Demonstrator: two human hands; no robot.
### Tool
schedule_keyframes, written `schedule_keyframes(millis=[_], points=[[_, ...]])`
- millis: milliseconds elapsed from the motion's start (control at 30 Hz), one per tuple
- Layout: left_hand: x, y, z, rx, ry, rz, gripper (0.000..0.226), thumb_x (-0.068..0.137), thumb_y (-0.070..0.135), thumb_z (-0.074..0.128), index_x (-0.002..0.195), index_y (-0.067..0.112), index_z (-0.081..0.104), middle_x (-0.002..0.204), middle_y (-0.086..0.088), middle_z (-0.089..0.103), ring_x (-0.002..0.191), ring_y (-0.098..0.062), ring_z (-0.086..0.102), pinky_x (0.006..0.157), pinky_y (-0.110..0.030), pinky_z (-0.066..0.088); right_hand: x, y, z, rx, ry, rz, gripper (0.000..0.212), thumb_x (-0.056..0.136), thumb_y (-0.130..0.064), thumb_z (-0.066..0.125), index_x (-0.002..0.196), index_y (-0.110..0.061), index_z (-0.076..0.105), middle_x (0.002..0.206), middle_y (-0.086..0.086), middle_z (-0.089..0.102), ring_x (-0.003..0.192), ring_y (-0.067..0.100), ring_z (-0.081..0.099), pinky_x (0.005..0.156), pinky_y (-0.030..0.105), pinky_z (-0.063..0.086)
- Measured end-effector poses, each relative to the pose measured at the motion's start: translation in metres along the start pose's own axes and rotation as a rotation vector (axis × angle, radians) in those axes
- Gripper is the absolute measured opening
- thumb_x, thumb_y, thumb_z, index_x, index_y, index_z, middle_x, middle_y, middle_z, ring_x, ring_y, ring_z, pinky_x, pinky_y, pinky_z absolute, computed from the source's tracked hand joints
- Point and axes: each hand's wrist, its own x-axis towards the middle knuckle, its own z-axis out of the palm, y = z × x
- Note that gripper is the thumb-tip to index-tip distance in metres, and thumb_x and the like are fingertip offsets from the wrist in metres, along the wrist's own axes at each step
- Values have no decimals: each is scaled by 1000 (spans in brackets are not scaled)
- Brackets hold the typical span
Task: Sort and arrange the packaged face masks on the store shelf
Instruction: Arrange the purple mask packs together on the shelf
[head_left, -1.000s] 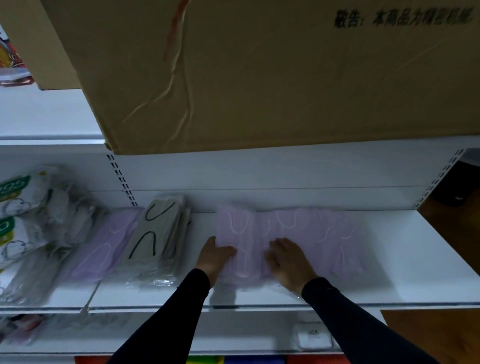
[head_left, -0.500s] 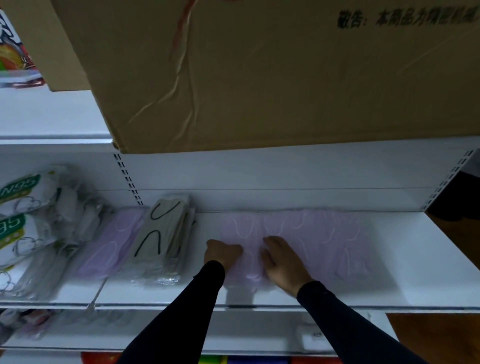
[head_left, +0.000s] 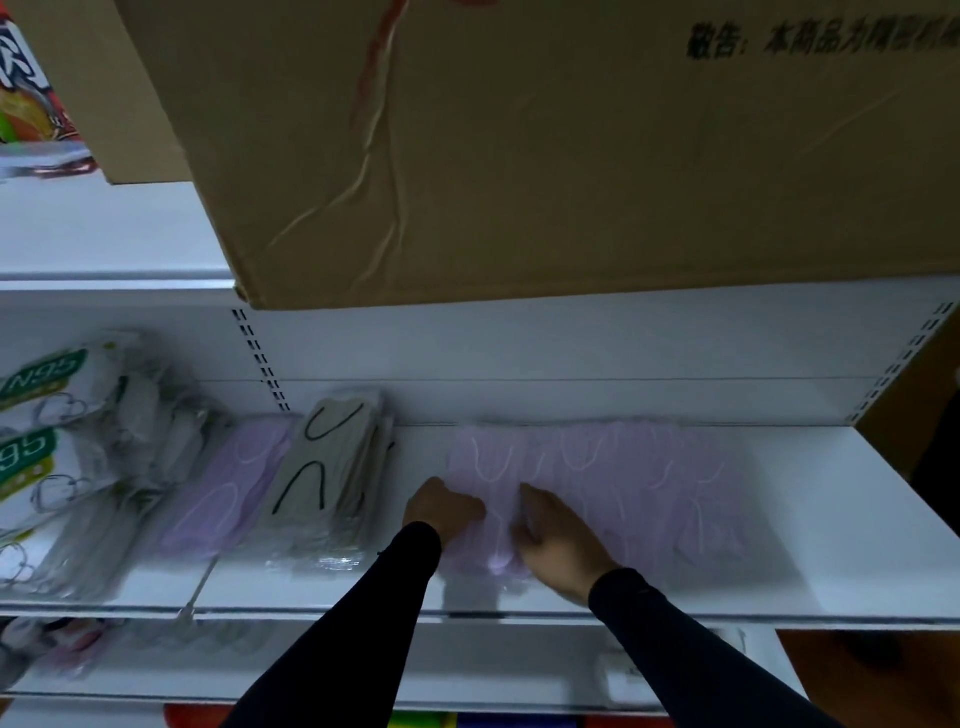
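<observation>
A row of pale purple face masks in clear plastic packs (head_left: 597, 483) is lying flat on the white metal store shelf (head_left: 831, 519), overlapping one another from the middle toward the right. The left hand (head_left: 441, 506) is resting at the left end of this row with its fingers curled onto the edge of the first pack; whether it is really gripping the pack, I cannot tell. The right hand (head_left: 563, 535) is lying on the packs just beside it, fingers bent and pressing down on the plastic, the thumb pointing to the left. Both arms are wearing long black sleeves (head_left: 675, 639).

To the left, well apart from the hands, a stack of beige masks with black ear loops (head_left: 332, 467) is sitting beside another stack of purple masks (head_left: 228, 488). Further left, white packs with green N95 labels (head_left: 47, 415) are lying in a loose pile. A large brown cardboard box (head_left: 571, 156) is standing on the shelf above and is covering much of the view.
</observation>
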Motion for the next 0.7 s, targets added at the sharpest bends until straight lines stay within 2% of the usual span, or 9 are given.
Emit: schedule_keyframes(millis=[100,167,233,300,333,400,467,600,700], points=[[-6,8,3,-52,-5,21,73,53,37,61,115,-2,55,115,-19,63,108,-30,61,84,-31,47,0,-5,1,141,-19,17,54,97,-21,50,147,-11,34,143,10,43,130,21,44,109,25,31],[-9,11,2,-86,-17,19,77,48,36,56,115,-2,56,115,-19,63,107,-30,62,81,-30,47,-1,-2,-3,187,44,13,50,97,-17,49,145,-11,37,141,10,45,127,20,46,109,26,34],[-9,10,2,-110,-26,12,73,47,34,57,109,-2,59,106,-18,66,101,-30,65,74,-30,49,0,5,-4,103,126,-6,47,97,-13,48,142,-5,40,140,14,46,130,24,45,109,22,29],[-9,9,1,-123,-31,-3,70,47,32,58,106,-4,60,93,-16,65,94,-29,67,67,-30,48,0,9,-3,17,139,23,48,98,-15,46,142,1,39,142,19,46,133,29,42,110,25,25],[-9,9,2,-118,-31,-12,72,47,31,59,109,-5,60,94,-15,66,94,-29,67,68,-30,49,-1,9,0,13,124,45,48,99,-17,45,143,2,37,143,20,45,134,30,41,110,25,24],[-10,10,4,-136,-32,-31,78,47,31,62,116,-5,58,111,-18,66,103,-29,65,80,-31,52,-2,7,7,68,85,52,49,100,-18,44,145,0,34,148,18,40,138,25,37,109,16,19],[-12,12,5,-226,-82,-40,77,47,27,66,117,-4,60,117,-20,65,108,-31,64,88,-34,54,0,4,11,145,75,27,49,100,-16,44,146,-5,34,150,14,38,139,21,36,104,8,15],[-15,9,2,-406,-183,-96,72,48,21,70,115,-3,62,122,-22,63,113,-33,62,87,-36,53,1,3,9,312,37,59,49,99,-16,47,147,-13,35,152,4,38,138,16,37,108,14,22],[-18,11,4,-440,-192,-94,69,48,20,71,113,-2,63,118,-21,65,111,-33,63,87,-37,54,-1,6,11,323,53,69,49,98,-13,48,146,-12,36,150,6,39,137,16,38,103,10,21]])
